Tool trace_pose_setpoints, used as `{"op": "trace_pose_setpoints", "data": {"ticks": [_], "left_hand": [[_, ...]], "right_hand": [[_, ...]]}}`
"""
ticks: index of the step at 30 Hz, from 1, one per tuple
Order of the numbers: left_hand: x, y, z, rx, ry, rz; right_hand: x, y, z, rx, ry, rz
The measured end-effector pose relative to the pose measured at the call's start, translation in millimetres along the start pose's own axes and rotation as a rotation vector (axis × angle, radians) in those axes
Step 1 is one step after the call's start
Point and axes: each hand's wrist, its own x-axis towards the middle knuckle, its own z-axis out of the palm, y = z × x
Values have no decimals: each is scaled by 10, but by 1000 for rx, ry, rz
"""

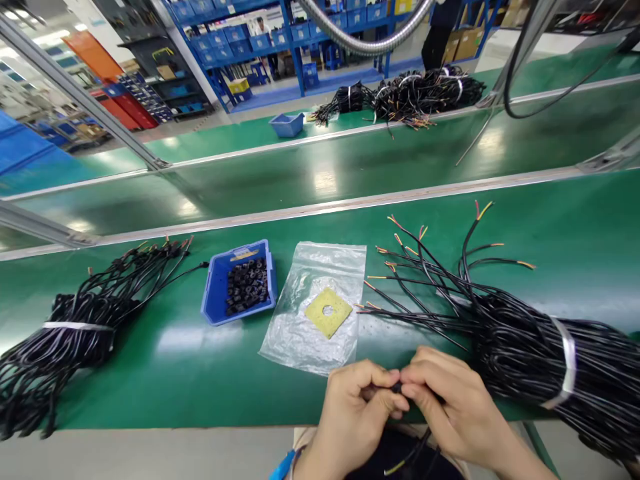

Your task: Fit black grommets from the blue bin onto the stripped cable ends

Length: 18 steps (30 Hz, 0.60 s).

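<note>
My left hand [357,407] and my right hand [450,403] meet at the front edge of the green bench. Both are closed, fingertips pinched together. A small black part [396,387] shows between the left fingers, mostly covered by them. My right hand grips a black cable [424,440] that hangs below toward my lap, where a yellow-green wire end shows. How cable and part join is hidden. Just beyond the hands, a yellow square pad [327,312] with a central hole lies on a clear plastic bag [285,333].
A blue bin [214,303] of small black parts stands left of the bag. Tied black cable bundles lie at right [525,347] and left [80,333]. Past a metal rail [300,215] are another blue bin [287,125] and more cables [425,97]. A flexible metal hose [370,45] hangs overhead.
</note>
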Motion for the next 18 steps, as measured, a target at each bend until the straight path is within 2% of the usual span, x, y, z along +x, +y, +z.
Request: {"op": "trace_pose_setpoints", "data": {"ticks": [3, 7, 12, 18], "left_hand": [[-1, 91, -21, 66, 13, 5], [-55, 144, -162, 289, -6, 120], [-121, 150, -332, 95, -121, 100], [-96, 168, -333, 64, -123, -5]], "right_hand": [[2, -2, -45, -5, -24, 22], [-31, -4, -100, 0, -82, 48], [-59, -20, -134, 2, -190, 52], [-43, -56, -157, -44, -264, 43]]}}
